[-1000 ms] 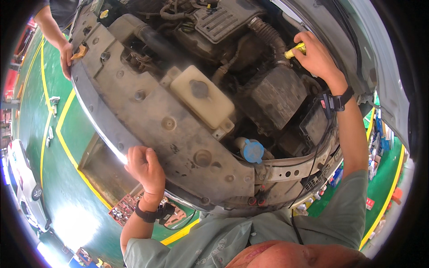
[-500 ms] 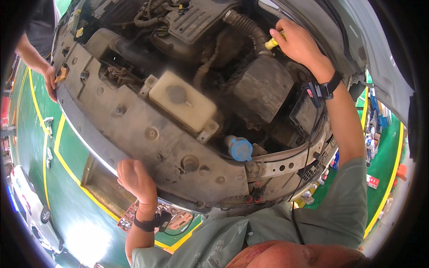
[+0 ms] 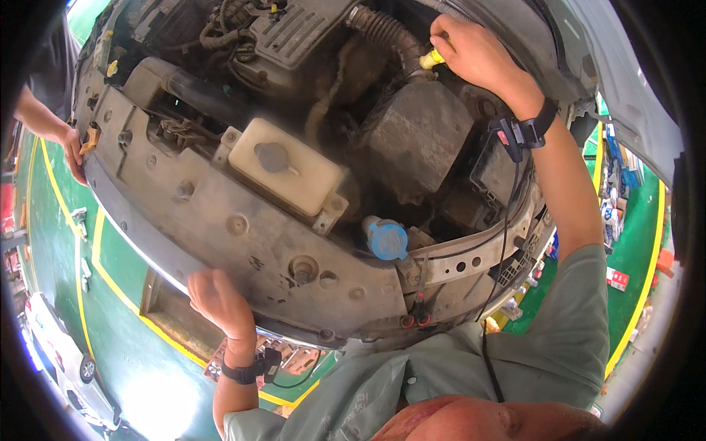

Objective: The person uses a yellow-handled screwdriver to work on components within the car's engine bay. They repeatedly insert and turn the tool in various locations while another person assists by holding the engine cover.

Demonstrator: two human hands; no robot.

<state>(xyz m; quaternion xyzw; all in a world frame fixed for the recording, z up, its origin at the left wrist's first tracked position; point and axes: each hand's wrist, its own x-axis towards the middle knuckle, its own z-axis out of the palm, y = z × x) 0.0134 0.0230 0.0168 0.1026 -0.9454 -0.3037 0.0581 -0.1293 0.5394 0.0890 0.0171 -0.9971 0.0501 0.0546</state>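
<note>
My right hand (image 3: 478,55) is closed round a yellow rod-like handle (image 3: 432,59), only part of which shows. It reaches over the engine bay, the handle's end beside the lower end of a ribbed black hose (image 3: 401,40) where it meets a dusty black box (image 3: 421,140). My left hand (image 3: 220,301) is curled at the car's front edge, beside the grey plastic cover panel (image 3: 246,242); the inside of its fingers is hidden. Between my hands are a whitish fluid tank (image 3: 287,180) with a grey cap and a blue filler cap (image 3: 387,241).
The raised hood (image 3: 625,95) hangs at the far right. At the far left another person's hand (image 3: 72,154) rests on the car's front edge. A tray of parts or tools (image 3: 294,358) lies below my left wrist. A black cable (image 3: 504,272) runs down from my right wrist.
The whole view has shifted a little, so the engine bay sits slightly farther left. My right hand still grips the yellow handle near the hose; my left hand stays curled at the front edge.
</note>
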